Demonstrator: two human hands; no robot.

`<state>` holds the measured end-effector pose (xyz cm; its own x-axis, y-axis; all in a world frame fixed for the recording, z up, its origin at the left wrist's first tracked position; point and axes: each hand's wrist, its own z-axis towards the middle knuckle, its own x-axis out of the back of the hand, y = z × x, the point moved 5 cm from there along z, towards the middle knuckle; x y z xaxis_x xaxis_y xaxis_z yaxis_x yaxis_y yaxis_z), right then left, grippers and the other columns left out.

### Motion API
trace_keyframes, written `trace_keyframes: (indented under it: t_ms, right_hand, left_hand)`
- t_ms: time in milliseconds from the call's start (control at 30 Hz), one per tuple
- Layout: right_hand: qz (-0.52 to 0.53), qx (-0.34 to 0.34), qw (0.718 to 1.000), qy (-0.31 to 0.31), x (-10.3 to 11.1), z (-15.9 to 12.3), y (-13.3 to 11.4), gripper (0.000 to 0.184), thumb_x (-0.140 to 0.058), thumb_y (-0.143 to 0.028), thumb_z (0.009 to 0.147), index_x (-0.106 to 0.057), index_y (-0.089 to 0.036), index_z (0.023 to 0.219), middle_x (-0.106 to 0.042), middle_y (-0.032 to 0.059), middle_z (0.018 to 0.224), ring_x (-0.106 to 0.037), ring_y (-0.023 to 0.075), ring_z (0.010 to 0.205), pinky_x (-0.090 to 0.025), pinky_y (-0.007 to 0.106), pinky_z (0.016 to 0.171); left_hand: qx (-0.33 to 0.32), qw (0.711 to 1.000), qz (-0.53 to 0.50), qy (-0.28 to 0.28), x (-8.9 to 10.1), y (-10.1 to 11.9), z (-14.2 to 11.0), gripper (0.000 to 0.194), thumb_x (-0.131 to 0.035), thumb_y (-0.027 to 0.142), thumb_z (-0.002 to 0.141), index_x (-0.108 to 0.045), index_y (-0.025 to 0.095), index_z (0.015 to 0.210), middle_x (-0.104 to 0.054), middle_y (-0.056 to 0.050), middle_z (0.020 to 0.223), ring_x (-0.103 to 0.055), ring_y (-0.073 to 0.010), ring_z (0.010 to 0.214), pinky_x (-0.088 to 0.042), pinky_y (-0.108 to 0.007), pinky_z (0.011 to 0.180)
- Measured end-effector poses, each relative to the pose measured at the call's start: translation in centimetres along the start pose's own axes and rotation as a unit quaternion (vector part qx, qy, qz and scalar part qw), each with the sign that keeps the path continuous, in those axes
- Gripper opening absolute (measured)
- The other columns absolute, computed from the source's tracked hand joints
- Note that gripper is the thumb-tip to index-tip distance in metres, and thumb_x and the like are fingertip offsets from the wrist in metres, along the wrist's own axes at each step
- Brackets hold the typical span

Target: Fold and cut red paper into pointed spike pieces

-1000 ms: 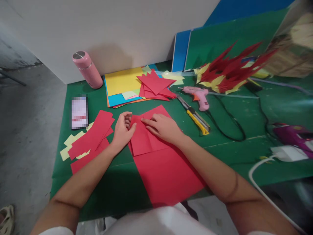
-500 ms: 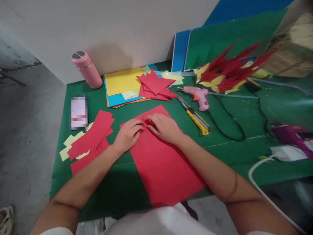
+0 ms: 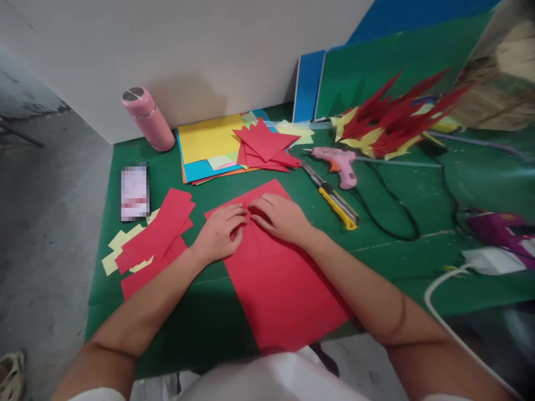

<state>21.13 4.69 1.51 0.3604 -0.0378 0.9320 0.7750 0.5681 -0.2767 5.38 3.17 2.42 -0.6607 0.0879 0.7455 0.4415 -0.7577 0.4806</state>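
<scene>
Red paper sheet [image 3: 288,298], one, flat on green table [image 3: 405,264], before the wearer. Left hand [image 3: 221,231], half-curled, touching the sheet's far part; right hand [image 3: 278,217], likewise bent, just beside it; cannot tell whether either pinches paper. Leftward: red strips [image 3: 156,231]. Rightward: yellow-handled cutter [image 3: 336,206]; beyond, pink glue gun [image 3: 338,162].

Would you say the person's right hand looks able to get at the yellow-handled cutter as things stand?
Probably yes: the yellow-handled cutter lies to the right of the right hand, with nothing visible blocking the way, though that hand is at the red sheet now.
</scene>
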Motion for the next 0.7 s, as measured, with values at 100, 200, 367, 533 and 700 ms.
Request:
trace_keyframes:
  t_ms: [100,200,367,533,700]
  right_hand:
    - [0.003,-0.002,1.000,-0.006,-0.02,0.00,0.05,0.019,-0.053,-0.032,0.096,-0.061,-0.019,0.107,-0.066,0.0084,0.098,-0.058,0.0223,0.092,-0.040,0.030,0.073]
    - [0.006,-0.007,1.000,-0.011,-0.01,0.00,0.08,0.020,-0.054,-0.033,0.095,-0.061,-0.019,0.107,-0.066,0.0083,0.099,-0.058,0.0223,0.092,-0.039,0.029,0.071]
    - [-0.004,-0.009,1.000,-0.007,0.04,0.02,0.03,0.021,-0.055,-0.035,0.095,-0.062,-0.019,0.106,-0.066,0.0084,0.097,-0.058,0.0221,0.090,-0.038,0.029,0.068]
    - [-0.005,-0.008,1.000,-0.006,0.11,0.03,0.01,0.022,-0.054,-0.036,0.096,-0.062,-0.019,0.107,-0.066,0.0091,0.098,-0.059,0.0225,0.092,-0.039,0.029,0.069]
    - [0.006,-0.015,1.000,-0.019,0.03,0.03,0.12,0.022,-0.053,-0.037,0.096,-0.062,-0.020,0.106,-0.066,0.0091,0.098,-0.058,0.0230,0.093,-0.039,0.030,0.071]
  left_hand:
    - [0.012,1.000,0.004,-0.003,-0.05,0.00,0.00,0.017,-0.055,0.014,0.086,-0.066,0.015,0.099,-0.071,-0.013,0.114,-0.065,-0.0269,0.115,-0.055,-0.047,0.099]
    - [0.011,1.000,0.018,-0.003,-0.18,-0.14,0.05,0.014,-0.055,0.016,0.090,-0.066,0.015,0.098,-0.071,-0.013,0.112,-0.066,-0.0263,0.112,-0.055,-0.047,0.098]
    - [-0.008,0.999,0.039,-0.007,-0.42,-0.40,0.04,0.020,-0.049,0.017,0.095,-0.069,0.017,0.100,-0.071,-0.011,0.111,-0.066,-0.0241,0.111,-0.056,-0.046,0.097]
    - [-0.010,0.999,0.046,-0.010,-0.56,-0.61,-0.23,0.021,-0.051,0.015,0.094,-0.071,0.017,0.101,-0.071,-0.011,0.114,-0.065,-0.0247,0.114,-0.054,-0.047,0.099]
    - [-0.007,0.999,0.048,-0.019,-0.81,-0.73,-0.40,0.022,-0.053,0.014,0.094,-0.071,0.019,0.103,-0.070,-0.010,0.114,-0.063,-0.0255,0.117,-0.054,-0.048,0.099]
